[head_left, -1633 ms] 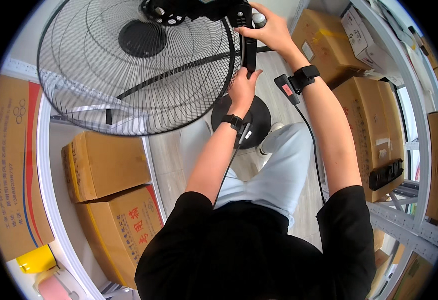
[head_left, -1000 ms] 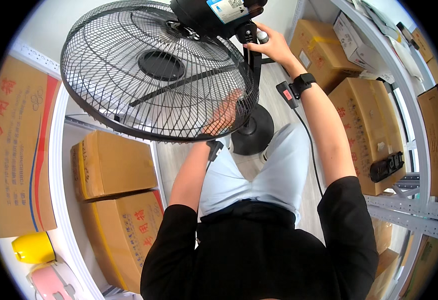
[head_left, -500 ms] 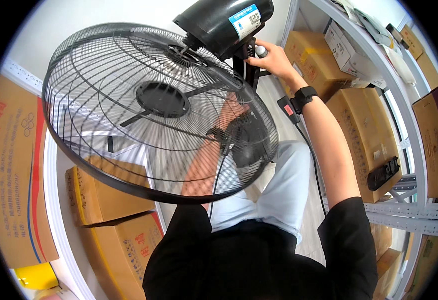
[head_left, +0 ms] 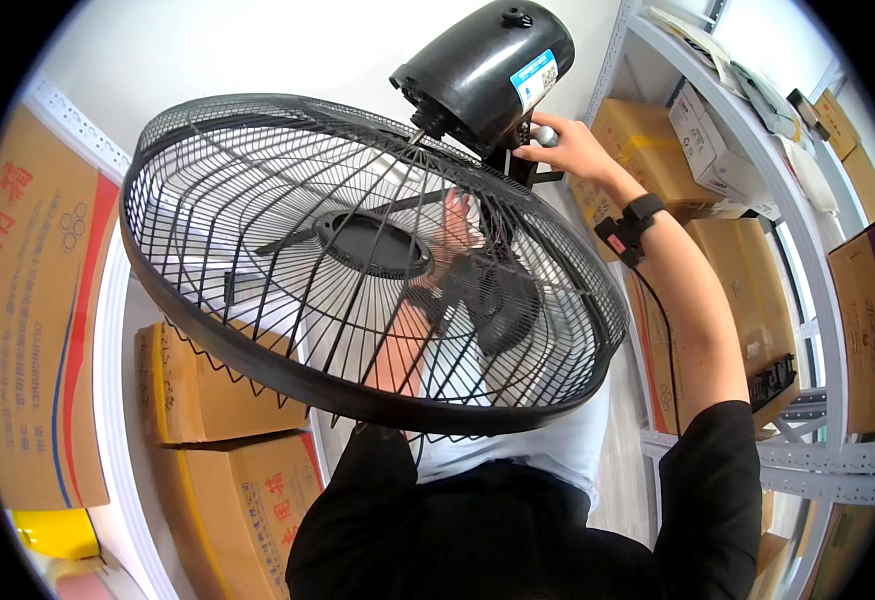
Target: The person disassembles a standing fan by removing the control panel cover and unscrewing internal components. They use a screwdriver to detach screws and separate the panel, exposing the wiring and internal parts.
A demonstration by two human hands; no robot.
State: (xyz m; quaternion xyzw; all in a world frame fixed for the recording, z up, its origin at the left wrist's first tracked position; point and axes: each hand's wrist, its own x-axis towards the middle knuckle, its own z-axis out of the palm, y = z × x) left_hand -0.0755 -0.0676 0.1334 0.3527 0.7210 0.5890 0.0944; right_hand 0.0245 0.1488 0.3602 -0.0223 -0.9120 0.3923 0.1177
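Observation:
A black fan stands before me, its round wire grille (head_left: 288, 375) tilted across the middle of the view. Behind the grille sits the glossy black motor housing (head_left: 478, 70), with a blue-and-white label on its side. My right hand (head_left: 573, 152) is closed on the fan's neck just below the housing, beside a silver knob (head_left: 545, 136). Through the wires I see my left hand (head_left: 455, 225) near the pole, fingers apart, seemingly holding nothing. A black round part (head_left: 503, 305) shows lower down behind the wires. Straps circle both wrists.
Cardboard boxes (head_left: 233, 385) fill the shelving at left, with a larger box (head_left: 43, 330) on the far left. More boxes (head_left: 743, 290) and a white carton (head_left: 713, 145) sit on the metal rack (head_left: 808, 225) at right. A black cable (head_left: 670, 350) hangs from my right wrist.
The fan grille and motor housing sit lower and farther right in view, and the grille looks more tilted. My right hand keeps its hold on the neck. My left fingers now appear more spread.

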